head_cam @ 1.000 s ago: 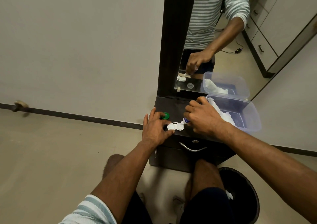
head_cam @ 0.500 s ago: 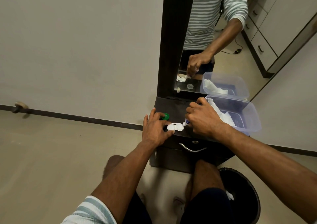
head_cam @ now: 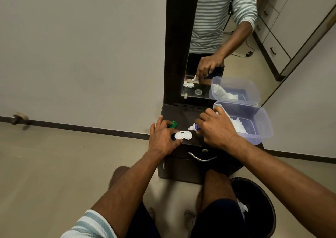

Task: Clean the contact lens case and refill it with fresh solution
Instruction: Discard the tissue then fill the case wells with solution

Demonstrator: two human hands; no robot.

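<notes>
Dark cabinet top: right hand palm-down, fingers curled, gripping solution bottle, nozzle just right of white lens case. Left hand fingers spread, apparently steadying case's left edge; green cap beyond fingertips.

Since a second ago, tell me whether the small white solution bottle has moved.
Yes. The small white solution bottle, gripped in the right hand, has lifted slightly, its nozzle drawn back from the white lens case.

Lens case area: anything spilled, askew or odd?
Nothing stands out. The lens case lies flat on the cabinet top, steadied by the left hand. The right hand holds the solution bottle, nozzle toward the case. No spill shows. The green cap sits apart.
</notes>
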